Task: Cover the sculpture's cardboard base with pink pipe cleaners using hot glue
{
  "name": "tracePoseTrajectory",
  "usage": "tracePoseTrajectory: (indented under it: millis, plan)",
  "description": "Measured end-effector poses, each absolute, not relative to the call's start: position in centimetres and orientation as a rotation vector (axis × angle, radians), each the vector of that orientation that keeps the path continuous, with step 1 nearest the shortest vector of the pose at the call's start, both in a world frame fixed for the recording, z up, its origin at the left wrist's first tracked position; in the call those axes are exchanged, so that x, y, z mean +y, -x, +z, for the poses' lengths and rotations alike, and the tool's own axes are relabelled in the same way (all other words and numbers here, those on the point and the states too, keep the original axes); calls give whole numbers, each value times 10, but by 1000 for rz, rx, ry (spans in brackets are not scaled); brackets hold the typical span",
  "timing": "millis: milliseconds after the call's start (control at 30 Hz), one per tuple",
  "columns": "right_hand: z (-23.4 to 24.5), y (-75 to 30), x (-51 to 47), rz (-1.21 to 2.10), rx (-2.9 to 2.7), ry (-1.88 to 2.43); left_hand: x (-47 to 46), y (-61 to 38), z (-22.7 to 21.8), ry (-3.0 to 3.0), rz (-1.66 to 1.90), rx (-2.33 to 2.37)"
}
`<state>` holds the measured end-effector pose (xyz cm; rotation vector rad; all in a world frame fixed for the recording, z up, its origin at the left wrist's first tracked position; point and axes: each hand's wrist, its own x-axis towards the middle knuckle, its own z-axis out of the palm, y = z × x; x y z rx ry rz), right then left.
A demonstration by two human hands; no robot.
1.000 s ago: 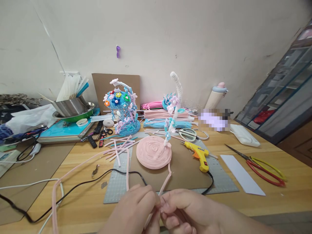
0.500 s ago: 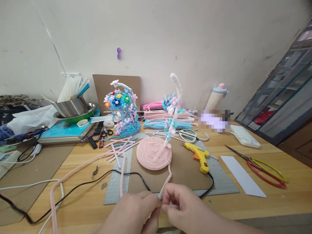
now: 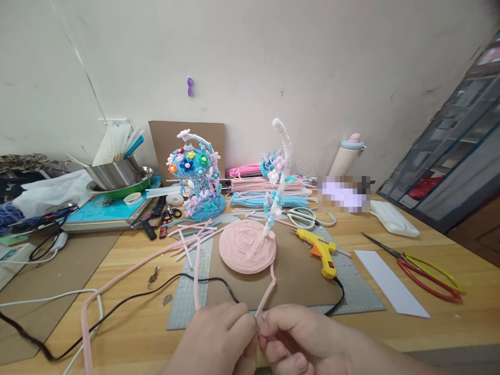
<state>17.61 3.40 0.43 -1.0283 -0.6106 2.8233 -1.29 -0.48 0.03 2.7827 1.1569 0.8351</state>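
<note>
A pink pipe-cleaner strand [image 3: 266,297] runs from the edge of a flat pink coiled disc [image 3: 244,252] down to my fingers. My left hand [image 3: 222,336] pinches it with closed fingers; my right hand [image 3: 300,336] is closed on it beside the left, thumb and fingertips touching it. Exactly how the strand lies between the fingertips is hidden. From the disc's right side rises a white wrapped stem [image 3: 287,146] with a curved tip, decorated with small pink and blue flowers. Another pink length [image 3: 197,276] rises behind my left hand and loops off to the left.
A yellow hot glue gun [image 3: 322,252] lies right of the disc, its black cord trailing under my hands. Red-and-yellow-handled scissors [image 3: 427,276] and a white strip [image 3: 390,284] lie farther right. A flowered blue jellyfish-like ornament [image 3: 199,174] stands behind, near pipe-cleaner bundles [image 3: 269,199].
My right hand has turned, so its lower fingers now show more, curled beneath the thumb. Both hands stay together on the strand; the pink loop at left has shifted slightly.
</note>
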Motion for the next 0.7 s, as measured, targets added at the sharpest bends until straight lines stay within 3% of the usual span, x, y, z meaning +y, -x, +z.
tracePoseTrajectory:
  millis: [400, 700]
  plan:
    - [20, -176, 35, 2796, -607, 1096, -8, 17, 14, -2524, 692, 1177]
    - [22, -167, 29, 2566, -952, 1136, -2, 15, 13, -2797, 924, 1096]
